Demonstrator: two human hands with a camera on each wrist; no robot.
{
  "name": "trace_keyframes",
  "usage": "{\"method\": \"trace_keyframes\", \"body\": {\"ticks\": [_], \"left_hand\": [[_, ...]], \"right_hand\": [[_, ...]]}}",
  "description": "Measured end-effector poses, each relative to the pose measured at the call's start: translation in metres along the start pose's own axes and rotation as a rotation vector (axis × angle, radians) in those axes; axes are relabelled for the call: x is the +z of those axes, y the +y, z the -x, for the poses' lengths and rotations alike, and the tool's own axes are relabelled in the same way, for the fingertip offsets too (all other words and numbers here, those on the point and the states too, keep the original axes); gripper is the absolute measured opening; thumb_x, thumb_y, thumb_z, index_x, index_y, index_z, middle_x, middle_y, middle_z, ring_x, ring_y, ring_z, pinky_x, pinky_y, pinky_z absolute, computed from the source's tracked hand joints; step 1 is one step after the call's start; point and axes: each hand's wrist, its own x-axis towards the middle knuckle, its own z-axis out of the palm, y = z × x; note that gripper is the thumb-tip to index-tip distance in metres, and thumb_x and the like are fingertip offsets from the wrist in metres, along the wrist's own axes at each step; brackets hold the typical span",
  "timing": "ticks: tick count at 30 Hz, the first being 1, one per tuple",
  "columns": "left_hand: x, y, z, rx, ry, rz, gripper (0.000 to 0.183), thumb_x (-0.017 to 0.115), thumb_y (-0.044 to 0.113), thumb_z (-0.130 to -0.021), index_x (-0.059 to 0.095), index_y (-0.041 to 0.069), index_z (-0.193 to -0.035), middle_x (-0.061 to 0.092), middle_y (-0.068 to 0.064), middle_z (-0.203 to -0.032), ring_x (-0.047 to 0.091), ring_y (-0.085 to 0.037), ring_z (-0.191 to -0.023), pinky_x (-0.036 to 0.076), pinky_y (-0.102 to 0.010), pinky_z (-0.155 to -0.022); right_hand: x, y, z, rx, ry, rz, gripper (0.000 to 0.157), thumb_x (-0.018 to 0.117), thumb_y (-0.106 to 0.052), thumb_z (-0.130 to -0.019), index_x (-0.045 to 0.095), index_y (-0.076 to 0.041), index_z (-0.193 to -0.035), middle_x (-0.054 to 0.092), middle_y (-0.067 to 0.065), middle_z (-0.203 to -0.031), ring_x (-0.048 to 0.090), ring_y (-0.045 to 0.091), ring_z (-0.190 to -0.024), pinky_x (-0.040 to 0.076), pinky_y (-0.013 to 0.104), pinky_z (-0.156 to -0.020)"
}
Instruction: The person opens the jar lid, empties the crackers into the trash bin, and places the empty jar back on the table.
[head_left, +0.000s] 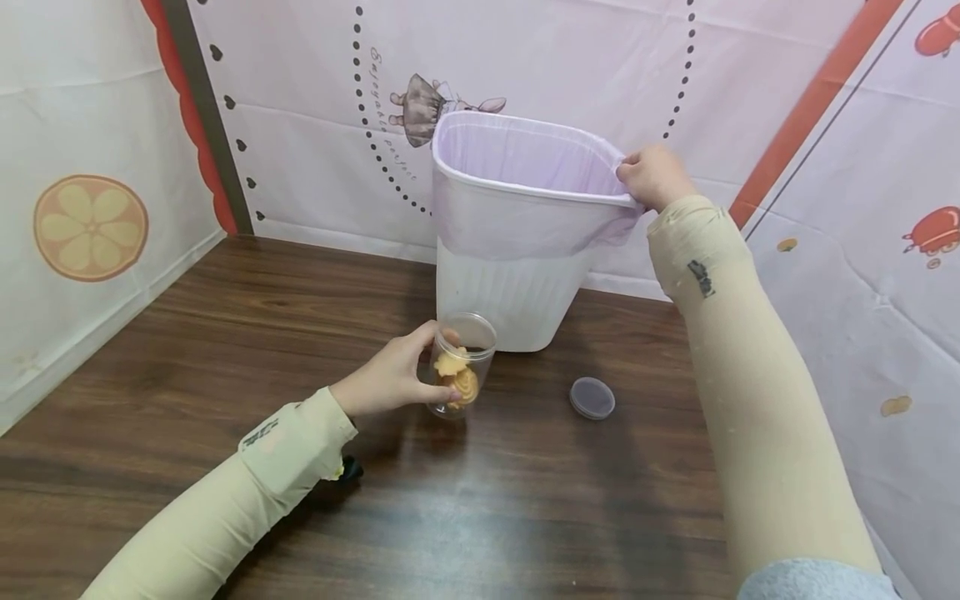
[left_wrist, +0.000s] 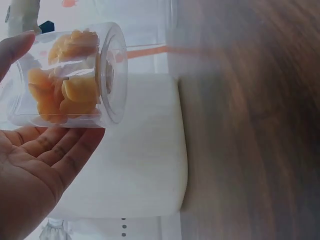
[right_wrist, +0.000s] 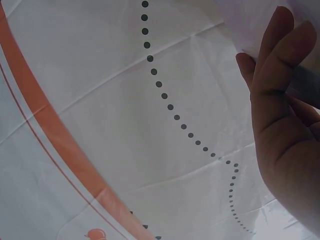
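Observation:
My left hand (head_left: 386, 377) grips a clear plastic jar (head_left: 483, 364), thumb on one side and fingers round the other. Several yellow-orange cookies (head_left: 463, 386) lie inside the jar, and its top is uncovered. The left wrist view shows the jar (left_wrist: 114, 75) apart from the wooden surface. Behind it stands a white trash bin (head_left: 510, 296) lined with a purple bag (head_left: 525, 154), folded over the rim. At the bin's right rim corner, my right hand (head_left: 658, 177) pinches the bag's edge. In the right wrist view that hand (right_wrist: 285, 105) shows curled fingers, mostly cut off by the frame.
A small round translucent lid (head_left: 592, 398) lies on the dark wooden table (head_left: 525, 517), right of the jar. Printed cloth (head_left: 300, 108) hangs behind and at both sides of the table. A small dark object (head_left: 350, 469) shows beside the left sleeve.

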Motion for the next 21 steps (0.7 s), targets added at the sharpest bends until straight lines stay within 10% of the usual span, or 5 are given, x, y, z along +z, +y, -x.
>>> {"method": "trace_keyframes", "body": {"ticks": [21], "left_hand": [[-0.012, 0.006, -0.002, -0.015, 0.092, -0.017, 0.06, 0.082, 0.022, -0.075, 0.05, 0.008, -0.124, 0.064, -0.004, -0.099, 0.057, -0.016, -0.093, 0.045, -0.034, -0.088]], "right_hand": [[-0.001, 0.002, -0.004, 0.012, 0.0, 0.001, 0.049, 0.031, -0.02, -0.097, 0.044, 0.002, -0.14, 0.052, 0.027, -0.133, 0.05, 0.011, -0.064, 0.043, 0.017, -0.052]]}}
